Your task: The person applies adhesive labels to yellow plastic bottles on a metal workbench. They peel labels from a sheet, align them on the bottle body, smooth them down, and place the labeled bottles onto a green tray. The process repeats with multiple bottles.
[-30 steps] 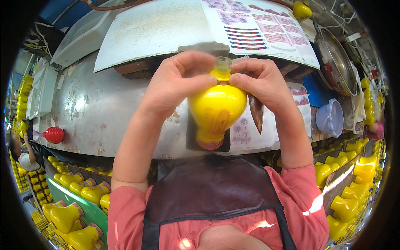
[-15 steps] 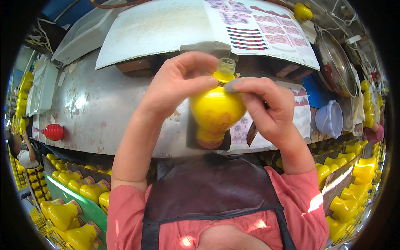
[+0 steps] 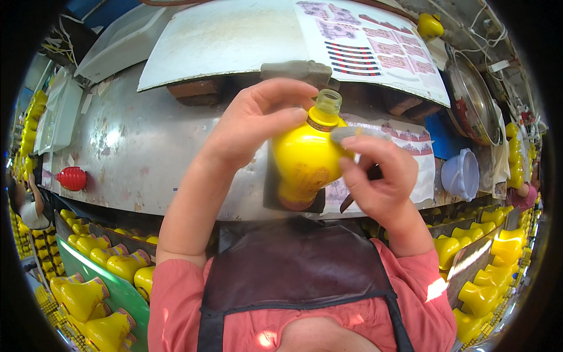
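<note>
A glossy yellow bottle (image 3: 308, 158) with a clear glass mouth stands before me on a dark pad (image 3: 271, 190). Round the base of its neck runs a narrow patterned band (image 3: 321, 122), and faint printed decoration shows on its body. My left hand (image 3: 249, 120) grips the bottle at the neck, thumb in front and the other fingers partly hidden behind. Beside the bottle's right shoulder is my right hand (image 3: 384, 170), its index fingertip in a grey cover close against the yellow surface. Its curled fingers hold a dark, thin blade-like tool (image 3: 347, 203) pointing down.
Purple printed decal sheets (image 3: 410, 141) lie right of the bottle; more rest on the raised white board (image 3: 234, 41) behind. A lilac bucket (image 3: 461, 174) stands at right, a red ribbed container (image 3: 72, 178) at left. Yellow bottles (image 3: 126, 265) fill racks on both sides.
My right hand has come down slightly from the neck band to the bottle's shoulder. The bottle's neck sits a little further right in view; my left hand still grips it.
</note>
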The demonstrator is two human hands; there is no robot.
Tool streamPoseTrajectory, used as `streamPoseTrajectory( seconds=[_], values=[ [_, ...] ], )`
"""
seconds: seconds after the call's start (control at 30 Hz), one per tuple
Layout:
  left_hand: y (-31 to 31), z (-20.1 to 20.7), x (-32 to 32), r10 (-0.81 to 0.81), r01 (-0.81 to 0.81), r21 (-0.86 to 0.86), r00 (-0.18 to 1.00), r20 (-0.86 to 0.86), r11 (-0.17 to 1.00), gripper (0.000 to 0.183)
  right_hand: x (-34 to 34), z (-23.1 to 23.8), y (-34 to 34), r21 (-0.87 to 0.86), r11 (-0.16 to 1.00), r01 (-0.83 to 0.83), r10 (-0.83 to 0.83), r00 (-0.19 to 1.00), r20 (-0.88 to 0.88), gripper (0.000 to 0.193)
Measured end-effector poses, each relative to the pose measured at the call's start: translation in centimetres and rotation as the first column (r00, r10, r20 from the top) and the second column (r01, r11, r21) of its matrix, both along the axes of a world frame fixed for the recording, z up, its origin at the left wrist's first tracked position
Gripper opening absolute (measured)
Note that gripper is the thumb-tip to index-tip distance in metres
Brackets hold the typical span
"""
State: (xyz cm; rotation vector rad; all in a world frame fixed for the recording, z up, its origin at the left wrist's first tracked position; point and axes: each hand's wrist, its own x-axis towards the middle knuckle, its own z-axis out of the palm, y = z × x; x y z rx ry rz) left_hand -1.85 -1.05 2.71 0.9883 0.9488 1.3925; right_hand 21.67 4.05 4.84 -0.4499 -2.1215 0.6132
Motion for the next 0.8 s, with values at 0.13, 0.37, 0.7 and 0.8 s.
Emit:
streamPoseTrajectory(
  seconds=[0.13, 0.37, 0.7, 0.8],
  values=[
    [-0.2, -0.3, 0.1, 0.024, -0.024, 0.012, 0.999, 0.029, 1.0, 0.035, -0.5, 0.4, -0.3, -0.171, 0.985, 0.025, -0.01, 0.996, 0.09, 0.034],
    [-0.5, 0.0, -0.2, 0.063, -0.063, -0.007, 0.997, 0.037, 0.998, 0.035, -1.2, 1.5, -0.2, -0.603, 0.789, 0.122, -0.029, 0.986, 0.161, 0.059],
    [0.7, -0.1, -0.3, 0.055, -0.054, -0.018, 0.997, 0.054, 0.998, 0.034, -0.9, 1.6, -0.4, -0.599, 0.79, 0.133, -0.009, 0.979, 0.205, 0.071],
    [0.9, -0.3, 0.3, 0.128, -0.128, -0.003, 0.991, 0.031, 0.992, 0.031, -0.7, 1.4, -0.5, -0.585, 0.798, 0.142, -0.016, 0.977, 0.214, 0.073]
  ],
)
